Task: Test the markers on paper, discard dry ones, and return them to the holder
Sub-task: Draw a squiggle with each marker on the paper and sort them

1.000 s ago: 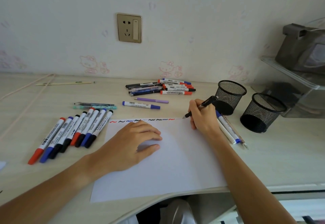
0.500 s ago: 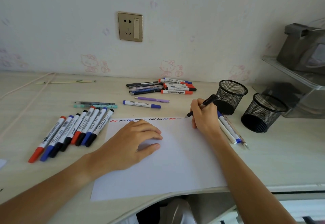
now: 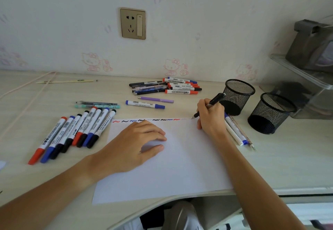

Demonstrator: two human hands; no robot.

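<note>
A white sheet of paper [image 3: 180,166] lies on the desk, with a row of red, blue and black squiggles along its top edge. My left hand [image 3: 135,145] rests flat on the sheet. My right hand [image 3: 210,116] grips a black pen [image 3: 215,100], its tip touching the paper's top right corner. A row of several whiteboard markers [image 3: 72,132] lies left of the paper. Another pile of markers and pens [image 3: 167,86] lies near the wall. Two black mesh holders [image 3: 237,94] [image 3: 270,112] stand at the right.
A blue marker [image 3: 145,104] and a purple pen [image 3: 155,99] lie above the paper. Two teal pens [image 3: 97,104] sit to their left. Two pens [image 3: 236,132] lie beside my right wrist. A clear organiser [image 3: 302,78] stands at the far right. The desk's front edge curves under the paper.
My right hand has slid the pen rightward along the paper's top edge to the corner, leaving a faint line. My left hand has stayed in place.
</note>
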